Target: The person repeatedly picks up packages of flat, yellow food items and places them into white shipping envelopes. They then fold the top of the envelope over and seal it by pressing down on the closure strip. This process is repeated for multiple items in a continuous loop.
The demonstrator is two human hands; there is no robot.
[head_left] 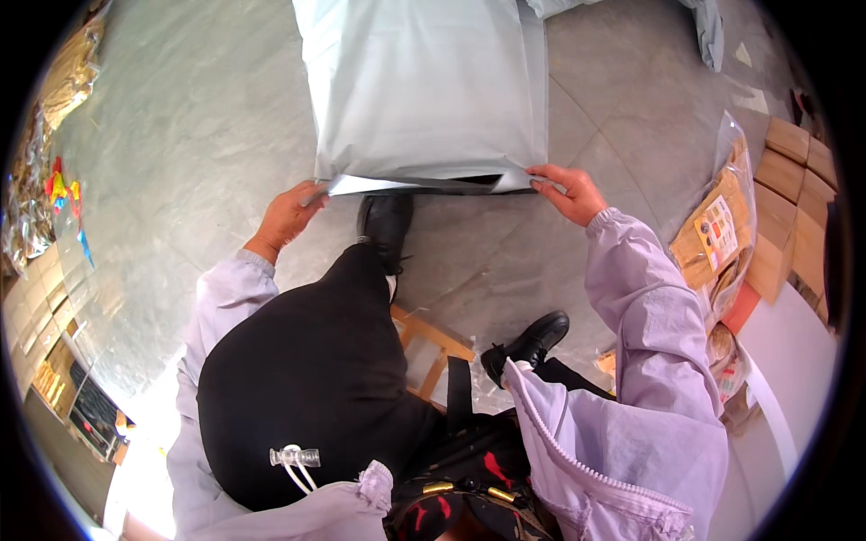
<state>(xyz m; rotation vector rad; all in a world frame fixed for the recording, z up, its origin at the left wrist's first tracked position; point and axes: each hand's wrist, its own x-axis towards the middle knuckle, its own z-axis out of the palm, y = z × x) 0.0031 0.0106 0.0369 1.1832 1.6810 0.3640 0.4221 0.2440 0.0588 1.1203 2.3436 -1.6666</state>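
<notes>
A large pale grey plastic mailing bag [424, 90] lies on the floor in front of me, its mouth facing my body. The mouth's edge is drawn out sideways between my two hands, with a dark lining showing in the gap. My left hand [290, 215] pinches the left corner of that edge. At the right corner my right hand [570, 191] grips the edge between thumb and fingers. What lies inside the bag is hidden.
Cardboard boxes [783, 185] and a clear-wrapped brown package [717, 221] stand at the right. More grey plastic [706, 36] lies at the far right. Wrapped goods [72, 68] line the left. A wooden stool [431, 338] is beneath me, near my black shoes [532, 345].
</notes>
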